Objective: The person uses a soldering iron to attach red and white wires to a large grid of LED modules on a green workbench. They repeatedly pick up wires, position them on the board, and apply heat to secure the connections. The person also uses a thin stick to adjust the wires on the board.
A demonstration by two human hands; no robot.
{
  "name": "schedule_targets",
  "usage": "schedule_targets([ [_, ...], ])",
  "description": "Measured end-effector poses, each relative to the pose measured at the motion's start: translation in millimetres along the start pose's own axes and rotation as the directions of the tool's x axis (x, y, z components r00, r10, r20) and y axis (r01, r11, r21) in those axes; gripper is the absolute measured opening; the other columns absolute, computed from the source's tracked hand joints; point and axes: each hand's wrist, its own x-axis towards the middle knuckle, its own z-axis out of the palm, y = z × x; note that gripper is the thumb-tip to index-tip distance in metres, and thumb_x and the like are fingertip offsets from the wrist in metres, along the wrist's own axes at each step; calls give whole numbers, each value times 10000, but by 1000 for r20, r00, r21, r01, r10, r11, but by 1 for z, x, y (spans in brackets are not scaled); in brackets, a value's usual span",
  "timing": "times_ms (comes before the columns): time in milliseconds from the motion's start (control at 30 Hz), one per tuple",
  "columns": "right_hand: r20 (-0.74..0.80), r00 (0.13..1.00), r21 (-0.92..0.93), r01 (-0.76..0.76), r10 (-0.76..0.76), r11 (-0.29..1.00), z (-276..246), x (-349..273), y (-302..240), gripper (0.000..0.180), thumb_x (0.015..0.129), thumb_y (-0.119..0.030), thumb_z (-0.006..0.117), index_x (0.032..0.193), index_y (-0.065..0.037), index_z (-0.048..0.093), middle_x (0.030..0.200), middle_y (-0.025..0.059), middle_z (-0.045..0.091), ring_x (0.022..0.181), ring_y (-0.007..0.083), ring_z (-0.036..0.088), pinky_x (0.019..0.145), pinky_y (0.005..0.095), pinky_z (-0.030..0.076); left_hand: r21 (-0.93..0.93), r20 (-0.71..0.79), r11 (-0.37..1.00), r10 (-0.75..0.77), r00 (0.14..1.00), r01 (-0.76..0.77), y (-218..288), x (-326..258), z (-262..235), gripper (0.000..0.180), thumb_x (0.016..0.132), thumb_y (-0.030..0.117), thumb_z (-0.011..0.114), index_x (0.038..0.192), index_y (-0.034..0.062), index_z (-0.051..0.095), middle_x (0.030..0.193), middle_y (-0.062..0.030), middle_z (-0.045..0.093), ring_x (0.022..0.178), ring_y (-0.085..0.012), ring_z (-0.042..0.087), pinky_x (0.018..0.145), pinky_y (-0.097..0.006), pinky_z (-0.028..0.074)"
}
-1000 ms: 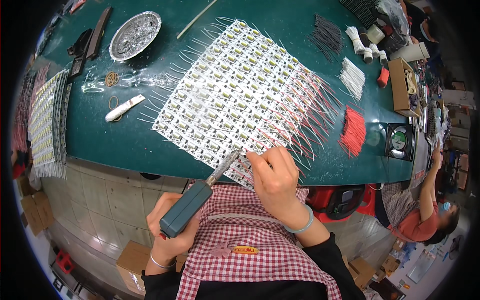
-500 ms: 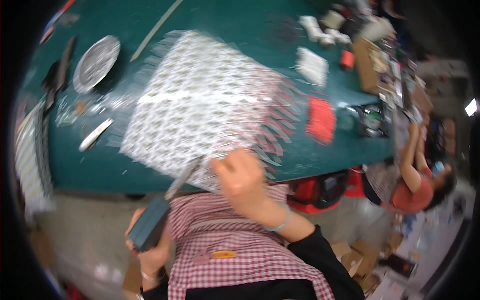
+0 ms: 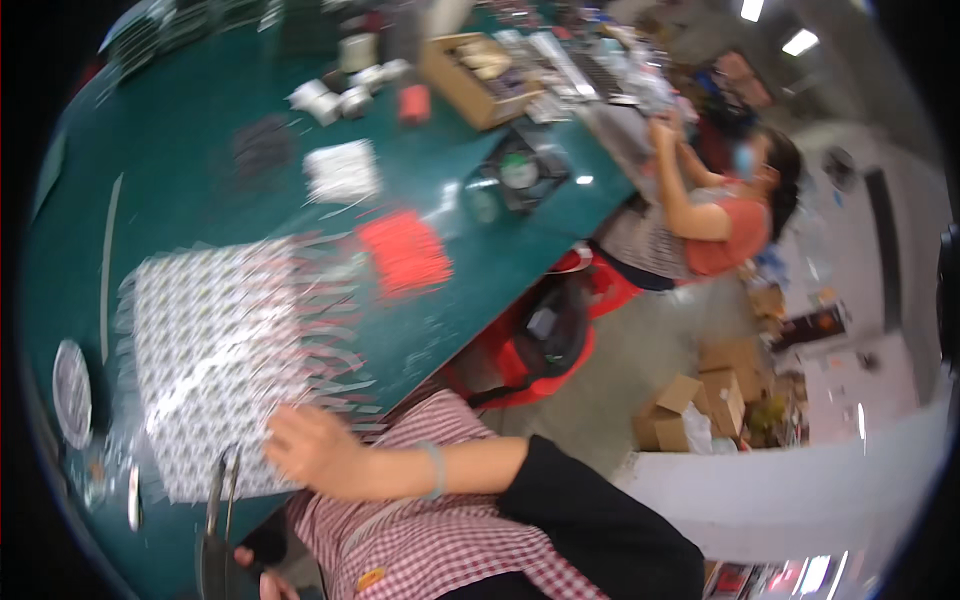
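My right hand (image 3: 318,455) rests at the near right edge of a sheet (image 3: 215,350) patterned in rows of small white-and-greenish pieces. Its fingers are curled together but blurred, and what they may hold is hidden. At the lower edge, my left hand (image 3: 268,578) shows only in part, round a dark-bodied tool (image 3: 215,560) with two slender metal prongs. Those prongs reach over the sheet's near edge, left of my right hand. Many thin strips, some pinkish, stick out from the sheet's right side.
Beyond the sheet lie a red bundle (image 3: 405,253) and a white bundle (image 3: 342,172) of short strips. A round silvery dish (image 3: 72,393) and a white-handled tool (image 3: 134,498) are at left. A cardboard box (image 3: 475,85) stands farther back. A co-worker (image 3: 715,215) sits beyond red stools (image 3: 540,370).
The view has swung rightward, so the table's things appear farther left and lower. The tool now points up with its two prongs visible. My right hand stays by the sheet's near edge.
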Motion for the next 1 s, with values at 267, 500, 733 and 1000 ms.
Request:
schedule_targets([
  [267, 132, 991, 100, -37, 24, 994, -17, 15, -7, 132, 741, -85, 616, 864, -38, 630, 767, 77, 486, 744, 246, 532, 636, 364, 445, -49, -131, 998, 21, 991, -28, 25, -31, 6, 470, 802, -29, 694, 1247, -38, 544, 1089, -139, 647, 622, -137, 580, 493, -249, 446],
  [500, 105, 994, 123, 8, -21, 992, -20, 12, -1, 221, 701, -10, 661, 922, -7, 667, 733, 64, 473, 694, 240, 513, 609, 363, 437, 275, -4, 950, 157, 988, -150, 16, -36, 10, 307, 767, -5, 765, 1053, -64, 668, 998, -138, 679, 819, -189, 660, 730, -295, 530],
  [733, 98, 995, 132, 7, -20, 991, -20, 14, 1, 240, 698, 35, 682, 935, -10, 688, 729, 67, 483, 684, 245, 518, 592, 365, 432, 435, 110, 841, 307, 945, -323, 20, -26, 15, 249, 735, -17, 753, 972, -59, 688, 948, -164, 673, 786, -251, 673, 664, -313, 526],
  [1000, 112, 993, 105, 24, -36, 994, -17, 13, 0, 226, 703, -11, 662, 927, 14, 669, 745, 74, 482, 708, 247, 511, 622, 359, 444, 422, 110, 829, 355, 929, -367, 21, -20, 18, 233, 723, -27, 749, 947, -51, 688, 940, -170, 677, 782, -266, 679, 656, -321, 529],
])
